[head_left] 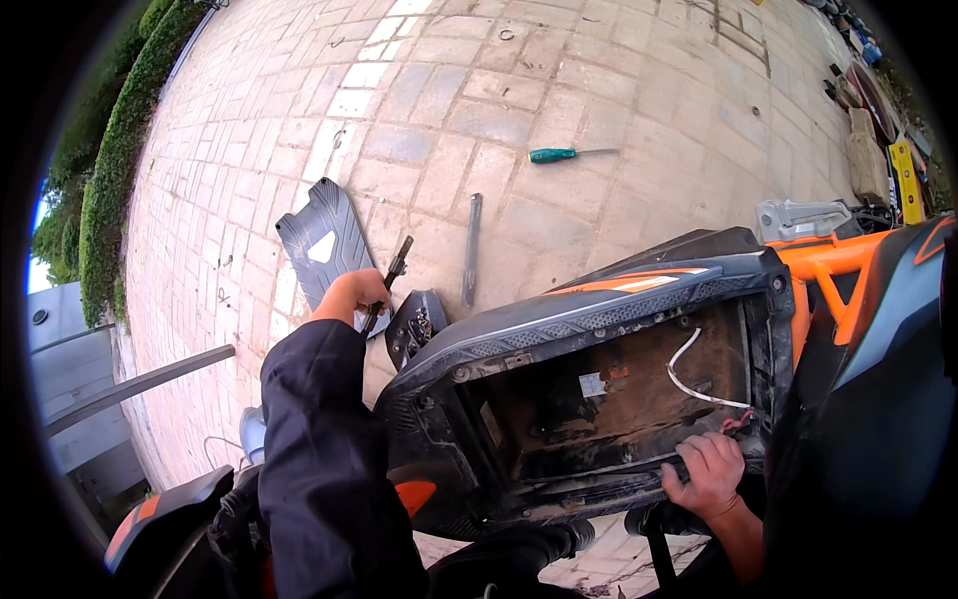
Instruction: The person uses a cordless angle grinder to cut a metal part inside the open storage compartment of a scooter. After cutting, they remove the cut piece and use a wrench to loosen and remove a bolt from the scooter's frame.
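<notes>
My left hand (367, 292) is closed around a slim black rod-shaped tool (399, 258), whose exact kind I cannot make out. It hangs over a small black tray (412, 321) with small metal parts in it. Under and beyond that hand lies a dark ribbed plastic panel (324, 228) with a white patch. My right hand (711, 473) rests on the near rim of the uncovered compartment (559, 484) of an orange and black scooter, thumb apart from the fingers, gripping nothing. Close to it, a white cable (681, 371) and red wires (736, 422) come out at the compartment's right end.
A grey metal bar (471, 250) and a green-handled screwdriver (555, 156) lie on the brick paving beyond the scooter. At right is the orange frame (836, 272), with a yellow level (907, 182) and a stone block behind. A grey beam (140, 387) juts in from the left.
</notes>
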The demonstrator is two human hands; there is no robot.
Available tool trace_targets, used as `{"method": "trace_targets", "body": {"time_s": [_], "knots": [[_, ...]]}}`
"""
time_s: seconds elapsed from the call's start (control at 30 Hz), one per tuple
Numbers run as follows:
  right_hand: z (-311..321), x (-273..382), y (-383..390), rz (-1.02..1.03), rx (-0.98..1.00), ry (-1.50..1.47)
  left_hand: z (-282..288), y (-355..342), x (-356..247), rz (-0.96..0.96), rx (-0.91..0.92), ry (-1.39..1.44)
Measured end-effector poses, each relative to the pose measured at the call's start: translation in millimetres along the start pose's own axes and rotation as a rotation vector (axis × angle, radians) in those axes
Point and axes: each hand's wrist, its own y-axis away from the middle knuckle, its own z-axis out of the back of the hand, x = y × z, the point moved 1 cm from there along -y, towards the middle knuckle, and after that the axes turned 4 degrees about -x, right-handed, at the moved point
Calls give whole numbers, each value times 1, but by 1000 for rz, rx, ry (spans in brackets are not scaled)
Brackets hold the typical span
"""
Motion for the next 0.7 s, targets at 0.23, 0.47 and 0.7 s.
{"method": "trace_targets", "body": {"time_s": [0.23, 0.47, 0.7], "knots": [[3, 1, -4, -30, 51, 19, -44, -11, -6, 97, 85, 132], [1, 0, -7, -44, 53, 27, -61, -40, 11, 112, 110, 62], [1, 0, -8, -11, 53, -9, -76, -96, 105, -107, 155, -8]]}}
